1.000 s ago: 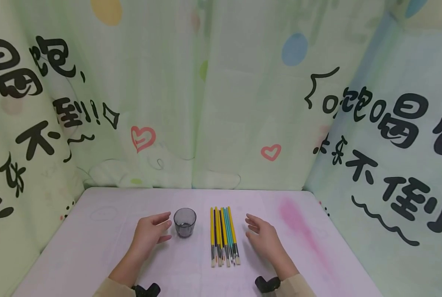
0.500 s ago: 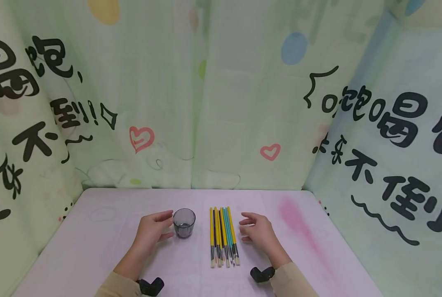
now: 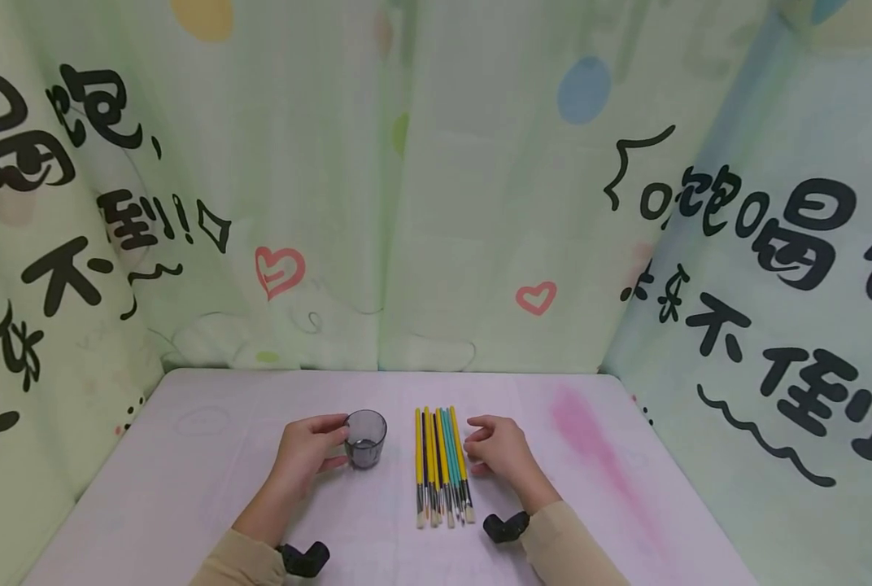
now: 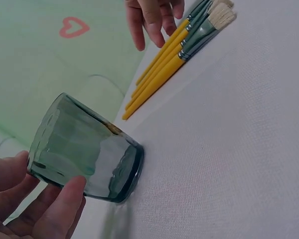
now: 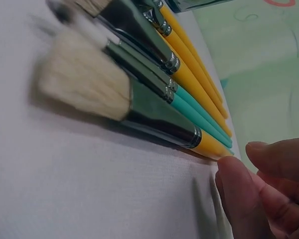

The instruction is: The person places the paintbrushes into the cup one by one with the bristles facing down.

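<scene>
A clear grey glass (image 3: pixel 365 439) stands upright on the table, seen from the side in the left wrist view (image 4: pixel 84 149). My left hand (image 3: pixel 307 452) grips its left side, thumb and fingers at the rim and wall (image 4: pixel 45 199). Right of the glass lies a row of several paintbrushes (image 3: pixel 442 468) with yellow, teal and dark handles, bristles toward me. My right hand (image 3: pixel 502 456) is just right of the row, fingers loosely bent and holding nothing. In the right wrist view its fingertips (image 5: pixel 239 174) are close to the end of a yellow handle (image 5: pixel 212 145); whether they touch cannot be told.
The pale table (image 3: pixel 187 488) has a pink patch (image 3: pixel 590 439) on its right side. Printed curtains (image 3: pixel 451 244) with black lettering and hearts stand behind it and on both sides. A black device (image 3: pixel 304 560) is worn on each wrist.
My left hand has moved slightly right, from beside the glass onto its side. My right hand has moved left, closer to the brushes. The glass and brushes stay in place.
</scene>
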Action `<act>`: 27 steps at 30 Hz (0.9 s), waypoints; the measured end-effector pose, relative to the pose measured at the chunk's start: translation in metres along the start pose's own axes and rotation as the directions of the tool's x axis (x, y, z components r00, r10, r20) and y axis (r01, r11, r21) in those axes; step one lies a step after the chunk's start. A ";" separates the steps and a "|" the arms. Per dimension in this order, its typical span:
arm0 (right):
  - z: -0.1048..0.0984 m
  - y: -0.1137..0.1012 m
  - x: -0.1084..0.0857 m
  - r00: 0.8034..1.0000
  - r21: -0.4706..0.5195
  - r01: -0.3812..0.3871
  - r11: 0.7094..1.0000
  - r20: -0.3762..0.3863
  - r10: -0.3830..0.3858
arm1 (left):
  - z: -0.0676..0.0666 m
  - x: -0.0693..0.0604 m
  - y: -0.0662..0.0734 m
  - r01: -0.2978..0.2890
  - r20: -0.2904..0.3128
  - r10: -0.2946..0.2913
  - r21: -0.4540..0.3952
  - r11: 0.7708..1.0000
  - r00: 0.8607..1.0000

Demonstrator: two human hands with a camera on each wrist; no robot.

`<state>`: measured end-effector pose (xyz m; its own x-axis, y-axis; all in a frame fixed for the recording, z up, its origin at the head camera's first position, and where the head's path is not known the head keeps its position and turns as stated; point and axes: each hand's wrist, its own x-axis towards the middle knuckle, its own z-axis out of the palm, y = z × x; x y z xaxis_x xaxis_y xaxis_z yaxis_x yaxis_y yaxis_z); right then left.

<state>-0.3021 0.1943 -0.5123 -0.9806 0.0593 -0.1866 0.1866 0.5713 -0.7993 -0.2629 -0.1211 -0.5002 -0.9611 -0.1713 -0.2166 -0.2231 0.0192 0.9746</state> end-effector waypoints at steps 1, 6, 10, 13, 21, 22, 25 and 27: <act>0.001 0.000 0.001 1.000 -0.002 0.003 1.000 -0.001 -0.003 | 0.000 0.000 0.000 -0.002 0.000 0.002 0.001 1.000 1.000; 0.004 -0.003 0.004 1.000 -0.015 -0.022 1.000 -0.001 0.022 | 0.000 -0.001 0.001 -0.010 0.004 0.010 -0.004 1.000 1.000; 0.006 -0.007 0.006 0.999 -0.050 -0.045 0.998 -0.001 0.045 | 0.000 -0.001 0.000 -0.021 0.003 0.022 -0.015 1.000 1.000; 0.008 -0.009 0.008 0.999 -0.082 -0.038 0.996 0.002 0.038 | -0.001 0.000 -0.002 -0.028 -0.001 0.028 -0.018 0.999 1.000; 0.012 -0.012 0.011 1.000 -0.153 -0.007 0.988 0.006 0.008 | 0.000 0.000 -0.004 -0.032 -0.012 0.032 -0.017 0.999 0.999; 0.012 -0.012 0.011 1.000 -0.157 -0.010 0.988 0.005 0.011 | 0.000 0.000 -0.004 -0.033 -0.013 0.033 -0.015 0.999 0.999; 0.013 -0.015 0.011 0.999 -0.169 -0.030 0.985 0.004 0.032 | 0.000 0.000 -0.004 -0.034 -0.017 0.034 -0.011 0.999 0.999; 0.012 -0.017 0.011 0.999 -0.185 -0.038 0.982 0.008 0.040 | 0.000 0.000 -0.004 -0.034 -0.017 0.034 -0.011 0.999 0.999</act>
<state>-0.3150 0.1750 -0.5078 -0.9718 0.0753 -0.2234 0.2095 0.7103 -0.6720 -0.2618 -0.1212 -0.5044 -0.9653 -0.1868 -0.1827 -0.1886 0.0143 0.9820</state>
